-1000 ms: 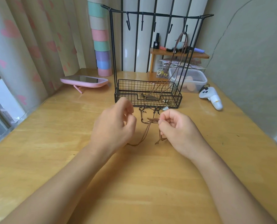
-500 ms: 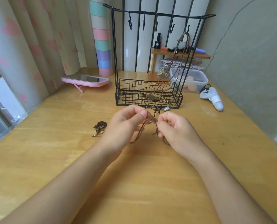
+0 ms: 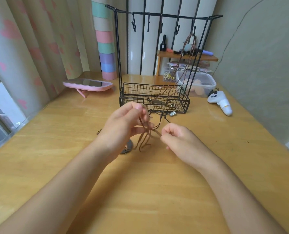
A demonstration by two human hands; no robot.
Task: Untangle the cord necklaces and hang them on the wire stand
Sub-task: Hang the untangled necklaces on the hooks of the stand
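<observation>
Now we tease the tangled cords [image 3: 144, 139] apart

Across the wooden table [image 3: 157, 191] we face the wire stand [image 3: 117, 48], straight ahead of us, its basket base just beyond our fingers. 1 brown necklace [image 3: 190, 48] already hangs from the hook at the right end of the top bar, with its pendant lying in the basket. The 4 hooks [image 3: 134, 25] to its left look free.

Our left hand [image 3: 123, 127] is raised off the table, thumb and forefinger pinching the brown strands high, near the basket's front. Our right hand [image 3: 181, 142] sits lower and nearer to us, fingers curled, thumb and forefinger nipping 1 strand.

Between the 2 pinches the cords run on a slant, from upper left down to lower right. We judge that the next pull turns on this line. Drawing the hands apart along it would likely tighten any knot, so we would rather feed the right-hand strand back toward the left. Loose ends dangle to the table between the hands.

Thinner dark cords trail from the bundle toward the basket, near a small silver charm [image 3: 172, 114] on the table. A round dark pendant [image 3: 127, 147] lies half hidden under the left wrist. For hanging, the left hand is nearer the free hooks.
</observation>
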